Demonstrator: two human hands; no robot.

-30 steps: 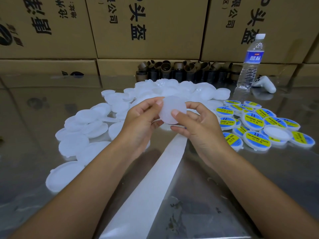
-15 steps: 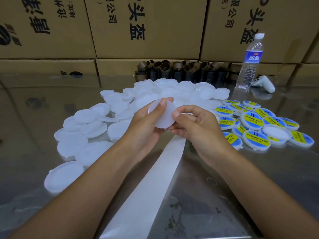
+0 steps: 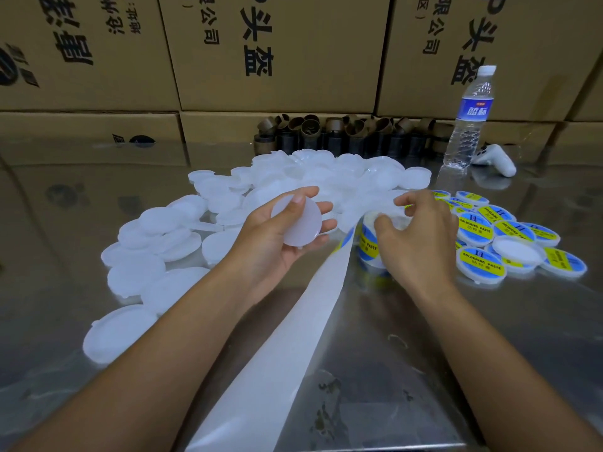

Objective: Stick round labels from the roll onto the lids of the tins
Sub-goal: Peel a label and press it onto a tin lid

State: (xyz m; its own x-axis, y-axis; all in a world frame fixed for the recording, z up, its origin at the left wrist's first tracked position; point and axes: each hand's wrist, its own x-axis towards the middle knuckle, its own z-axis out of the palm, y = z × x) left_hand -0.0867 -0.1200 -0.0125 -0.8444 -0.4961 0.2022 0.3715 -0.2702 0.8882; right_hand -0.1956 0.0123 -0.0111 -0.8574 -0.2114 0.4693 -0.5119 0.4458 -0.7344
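On the steel table (image 3: 489, 337), a heap of plain white tins (image 3: 156, 230) spreads left of and beyond your left hand (image 3: 270, 246), contents hidden. Bare backing strip (image 3: 293, 321) runs between your wrists. Labelled tins (image 3: 479, 261) lie just right of your right hand (image 3: 417, 246), which clasps the label roll (image 3: 367, 246). Your left hand grasps one blank tin (image 3: 298, 223).

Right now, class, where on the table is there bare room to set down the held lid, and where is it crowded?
Free: bare table near right, between backing strip and labelled lids; far left, between cardboard boxes and plain lids. Crowded: both lid heaps and around the label roll.
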